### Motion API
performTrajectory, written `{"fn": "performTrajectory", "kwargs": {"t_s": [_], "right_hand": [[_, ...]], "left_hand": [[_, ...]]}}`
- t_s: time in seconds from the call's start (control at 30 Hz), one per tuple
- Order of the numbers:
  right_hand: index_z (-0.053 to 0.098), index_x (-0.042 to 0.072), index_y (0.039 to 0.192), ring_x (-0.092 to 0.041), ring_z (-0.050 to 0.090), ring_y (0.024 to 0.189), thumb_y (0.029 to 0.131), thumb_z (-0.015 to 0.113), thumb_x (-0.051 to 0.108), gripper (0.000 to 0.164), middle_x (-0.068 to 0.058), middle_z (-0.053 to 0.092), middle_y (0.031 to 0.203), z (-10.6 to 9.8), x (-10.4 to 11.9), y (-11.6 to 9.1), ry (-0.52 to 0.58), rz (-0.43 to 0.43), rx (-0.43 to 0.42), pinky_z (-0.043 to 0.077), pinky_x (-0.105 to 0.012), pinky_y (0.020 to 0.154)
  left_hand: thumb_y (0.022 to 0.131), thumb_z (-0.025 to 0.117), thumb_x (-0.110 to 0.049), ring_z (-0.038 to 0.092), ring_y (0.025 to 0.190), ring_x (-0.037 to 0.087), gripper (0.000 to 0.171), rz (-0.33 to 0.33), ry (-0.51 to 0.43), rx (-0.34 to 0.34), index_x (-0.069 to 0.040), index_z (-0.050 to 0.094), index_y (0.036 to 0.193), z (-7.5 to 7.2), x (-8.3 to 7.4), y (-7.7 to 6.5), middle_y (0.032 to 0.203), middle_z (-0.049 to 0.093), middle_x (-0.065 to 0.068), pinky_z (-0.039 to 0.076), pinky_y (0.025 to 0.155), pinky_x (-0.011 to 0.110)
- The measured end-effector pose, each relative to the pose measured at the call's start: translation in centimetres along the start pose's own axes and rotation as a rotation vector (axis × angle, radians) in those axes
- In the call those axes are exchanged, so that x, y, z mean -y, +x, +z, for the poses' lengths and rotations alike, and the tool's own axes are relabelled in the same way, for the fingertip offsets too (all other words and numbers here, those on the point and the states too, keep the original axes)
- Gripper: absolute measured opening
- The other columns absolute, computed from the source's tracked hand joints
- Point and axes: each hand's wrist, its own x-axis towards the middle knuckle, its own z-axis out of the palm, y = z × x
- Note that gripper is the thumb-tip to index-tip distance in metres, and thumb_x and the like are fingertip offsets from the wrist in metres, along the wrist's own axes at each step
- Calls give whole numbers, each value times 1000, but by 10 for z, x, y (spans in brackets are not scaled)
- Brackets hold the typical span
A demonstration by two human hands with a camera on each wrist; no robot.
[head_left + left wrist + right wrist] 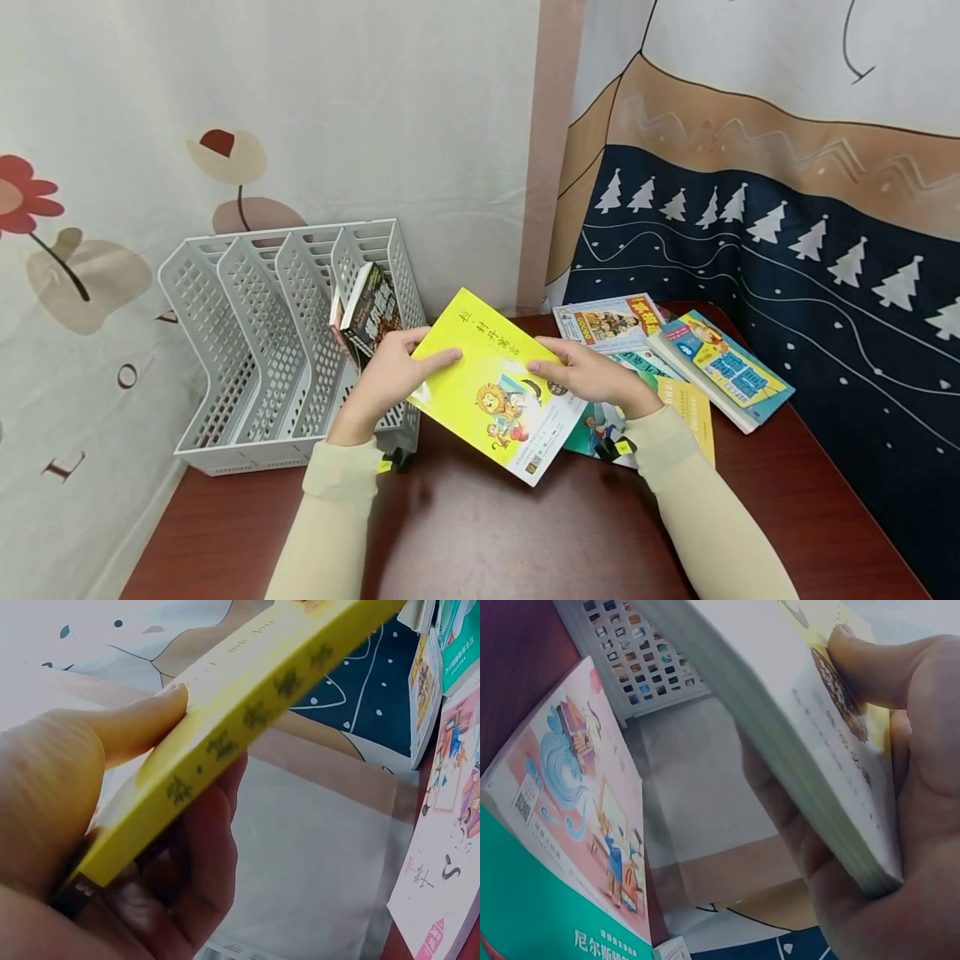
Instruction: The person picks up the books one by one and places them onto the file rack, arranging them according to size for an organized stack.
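1. Pale sleeves [330,525] enter from the bottom edge of the head view, nearest the camera, and run up to two hands near the middle of the frame.
2. Left hand [386,375] grips the left edge of a yellow book [476,367], thumb on the cover and fingers behind; the left wrist view shows the lettered spine lying along this grip.
3. Right hand [596,375] pinches the opposite edge, thumb on the cover near the upper right; the right wrist view shows fingers beneath and the page edges toward the lens.
4. Between the hands, at the centre of the head view, the yellow book is tilted above the table [480,542], its cover showing a lion and other cartoon animals.
5. Left of centre, a light grey rack [210,458] with slanted dividers stands on the reddish-brown table; a black book [375,310] leans near its right end.
6. Right of centre, other books lie close together: a blue-and-yellow book [731,362] farthest right, a white-and-red book [603,323] above, and a green book [583,435] partly behind the right wrist.
7. Beyond, a white curtain [420,108] with flowers fills the upper left, and dark blue cloth [675,258] with white trees the right.
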Motion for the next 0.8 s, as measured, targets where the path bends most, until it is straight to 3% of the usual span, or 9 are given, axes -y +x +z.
{"fn": "performTrajectory", "kwargs": {"t_s": [0.17,0.33,0.43,0.6,0.8], "right_hand": [[59,20,146,-32,78,90,105,61,45,48,-12,76,114,2,4,0,21,-6,-27,67,-43,77],[56,23,150,-32,79,88,104,60,48,52,-14,75,113,1,2,-1,46,1,-79,67,-43,75],[52,23,154,-33,79,88,105,59,47,55,-17,74,114,-1,-1,-2,104,-18,-142,67,-43,74],[49,20,157,-35,80,88,106,58,43,57,-22,74,118,-2,-1,-2,199,-89,-242,67,-44,72],[49,18,156,-33,80,89,107,58,42,56,-24,73,123,4,9,-2,228,-133,-287,67,-41,74]], "left_hand": [[82,88,-46,79,70,32,45,-31,-55,-49,-12,78,111,-2,-2,0,87,82,14,65,60,41],[85,86,-46,78,70,26,53,-8,-56,-138,-15,73,126,-6,-3,0,94,82,14,62,59,32],[89,82,-48,77,71,25,59,17,-70,-187,-19,67,138,-7,-3,1,98,80,17,63,60,36],[97,69,-53,77,80,32,66,47,-136,-129,-18,53,150,-1,-4,5,111,75,24,67,71,50],[103,62,-49,78,88,30,59,108,-135,-53,-10,51,145,8,-8,4,116,74,25,66,74,43]]}}
